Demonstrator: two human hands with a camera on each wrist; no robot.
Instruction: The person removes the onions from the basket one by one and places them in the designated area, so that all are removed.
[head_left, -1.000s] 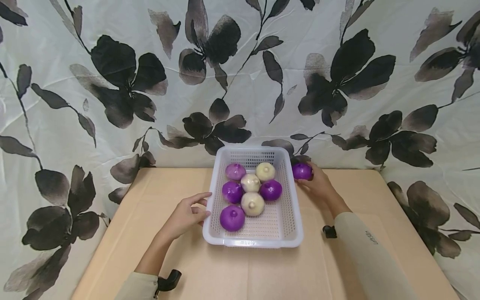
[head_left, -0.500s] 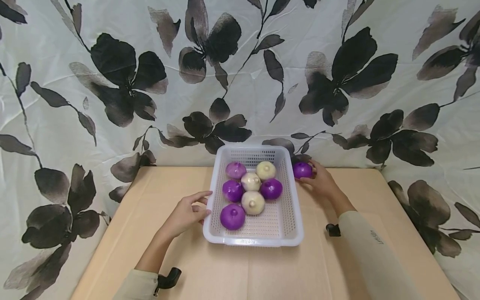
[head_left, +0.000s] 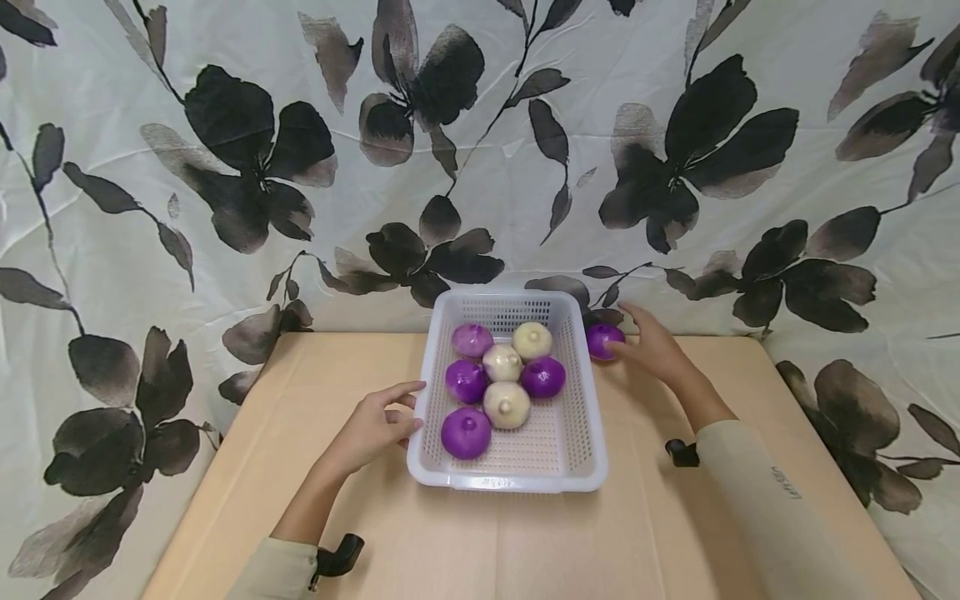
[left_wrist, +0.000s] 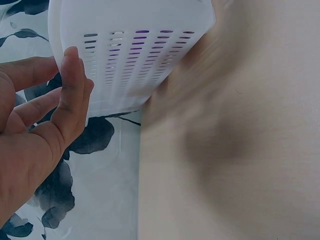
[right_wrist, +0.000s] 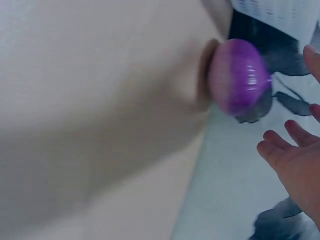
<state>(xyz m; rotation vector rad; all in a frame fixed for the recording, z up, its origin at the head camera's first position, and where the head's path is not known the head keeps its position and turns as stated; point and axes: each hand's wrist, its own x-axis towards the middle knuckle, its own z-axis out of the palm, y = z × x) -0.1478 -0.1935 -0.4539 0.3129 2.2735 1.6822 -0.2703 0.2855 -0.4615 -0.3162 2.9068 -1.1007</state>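
Note:
In the head view, a white plastic basket (head_left: 577,450) holds several purple onions (head_left: 466,433) and pale peeled-looking onions (head_left: 506,405). My left hand (head_left: 371,429) is at its left rim, index fingertip and thumb touching the edge. The left wrist view shows those fingers lightly bent against the slotted wall (left_wrist: 120,65). Outside the basket, by its far right side, one purple onion (head_left: 603,341) rests on the table. My right hand (head_left: 660,354) is just right of that onion with fingers spread; in the right wrist view a gap separates the fingers (right_wrist: 272,145) from the onion.
The basket stands on a light wooden table (head_left: 450,550). A white cloth with dark flowers (head_left: 525,192) hangs directly behind the table's far edge. Each wrist carries a small black camera mount (head_left: 341,557).
My right hand has let go of the purple onion and drawn back to the right, its fingers spreading. The onion stays beside the basket. My left hand keeps its place.

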